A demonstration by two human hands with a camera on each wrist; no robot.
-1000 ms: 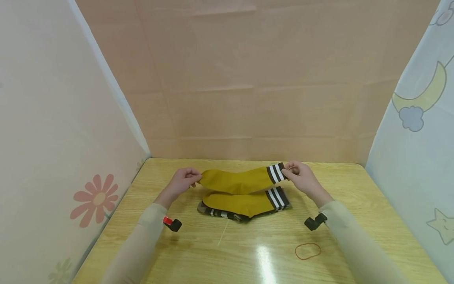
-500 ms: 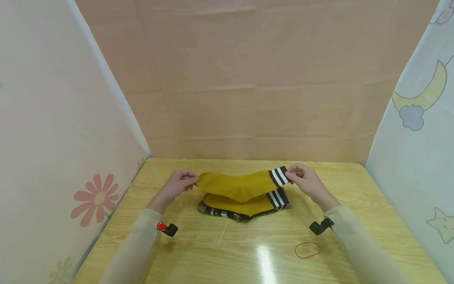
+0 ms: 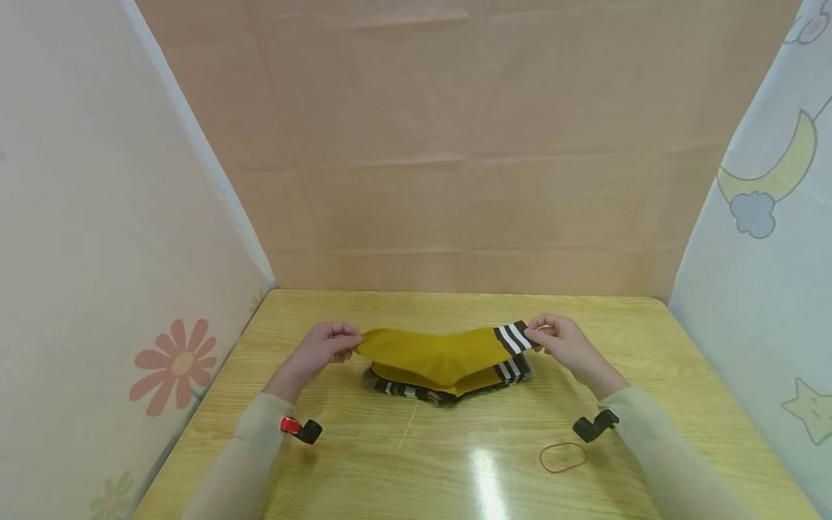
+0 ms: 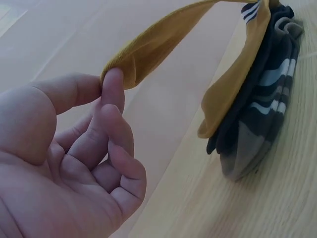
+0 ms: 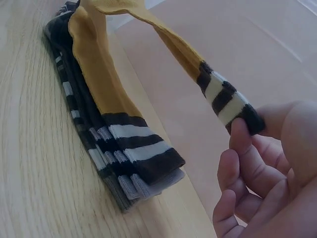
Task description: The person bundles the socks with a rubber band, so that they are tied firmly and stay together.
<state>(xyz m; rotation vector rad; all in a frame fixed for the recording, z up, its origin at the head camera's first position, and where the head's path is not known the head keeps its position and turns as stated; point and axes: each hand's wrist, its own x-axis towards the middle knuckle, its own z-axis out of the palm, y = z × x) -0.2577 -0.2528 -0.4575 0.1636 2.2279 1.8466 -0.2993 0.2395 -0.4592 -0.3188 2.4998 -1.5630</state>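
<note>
Your left hand (image 3: 325, 348) pinches the toe (image 4: 136, 62) of a mustard sock (image 3: 422, 350); right hand (image 3: 572, 347) pinches its cuff (image 5: 225, 94). Sock pile (image 4: 260, 96) close by.

Sock pile (image 5: 106, 101) behind loop (image 3: 564, 443) (on table (image 3: 364, 462))

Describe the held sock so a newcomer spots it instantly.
On the wooden table lies a sock stack. Over it, a mustard sock with a striped cuff sags between the left hand and right hand. Unlike the matching sock below, its ends are pinched and raised.
</note>
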